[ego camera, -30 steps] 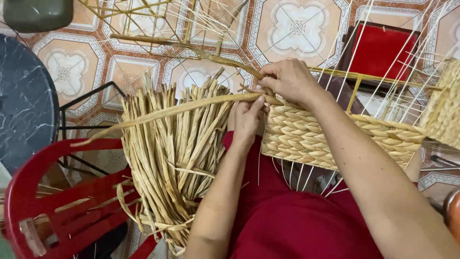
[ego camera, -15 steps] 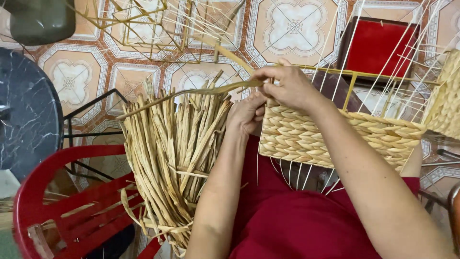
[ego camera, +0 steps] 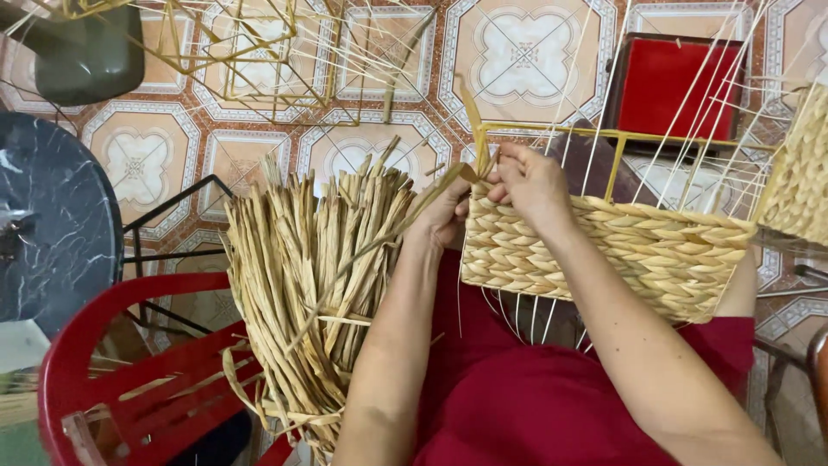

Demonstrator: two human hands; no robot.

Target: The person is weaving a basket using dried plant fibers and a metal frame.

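Looking down from the head camera, two bare forearms reach up from the bottom of the picture over a lap covered in dark red cloth. Both hands meet at the top left corner of a half-woven basket of pale braided straw that rests on the lap. Its woven wall climbs part of the way up a yellow wire frame, and thin white upright stakes rise from the weave and fan out above it. The right hand sits on the basket's upper edge with its fingers pinched together on a single flat straw strand. The left hand lies just beside and below it, touching the basket's left end, its fingers curled closed around the same strand. From the hands the strand trails down and away to the left, crossing a thick upright bundle of dried straw strips that stands just left of the left forearm. Beyond the bundle, further left, is a red plastic chair, and past that a dark marbled round tabletop. Above the right hand, well apart from it, a red box lies on the patterned tile floor.
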